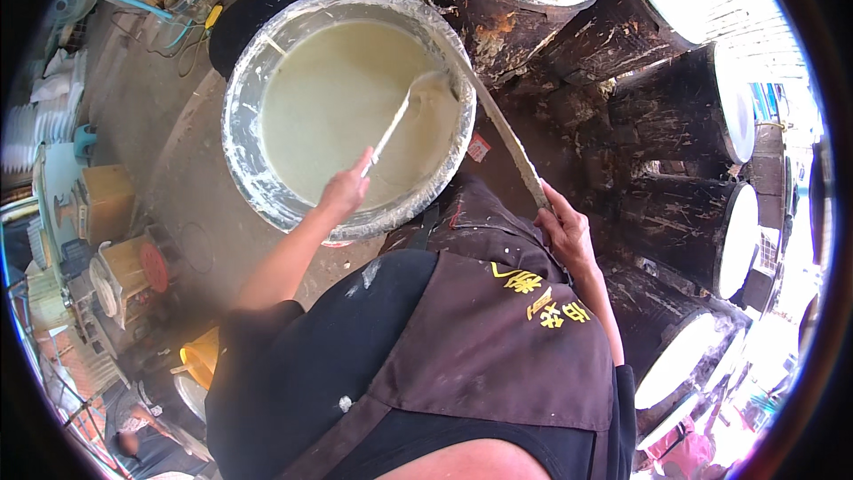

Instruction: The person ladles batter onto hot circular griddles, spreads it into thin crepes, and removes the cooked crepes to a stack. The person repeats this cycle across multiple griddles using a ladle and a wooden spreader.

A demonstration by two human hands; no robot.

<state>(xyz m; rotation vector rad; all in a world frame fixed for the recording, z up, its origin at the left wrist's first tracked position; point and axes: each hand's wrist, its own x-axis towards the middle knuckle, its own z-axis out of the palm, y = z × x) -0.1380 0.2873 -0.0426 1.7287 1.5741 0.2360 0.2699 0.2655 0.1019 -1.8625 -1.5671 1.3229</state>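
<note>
A large round tub (pixel 246 160), its rim crusted with white, holds pale, cream-grey liquid (pixel 338 98). My left hand (pixel 345 194) is closed round the near end of a thin white-crusted handle (pixel 391 127). This tool's greyish far end meets the liquid near the tub's right wall; its exact shape is blurred. To the right of the tub, my right hand (pixel 569 229) grips the lower end of a long flat wooden stick (pixel 508 135). The stick slants up and left to the tub's right rim, and its far tip is hard to make out.
Dark, stained barrels with pale tops (pixel 689 222) line the right side; another barrel (pixel 498 18) stands close behind the tub. Wooden stools (pixel 124 280) and a yellow container (pixel 203 356) are at the left. A cable (pixel 191 52) lies on the floor at the far left.
</note>
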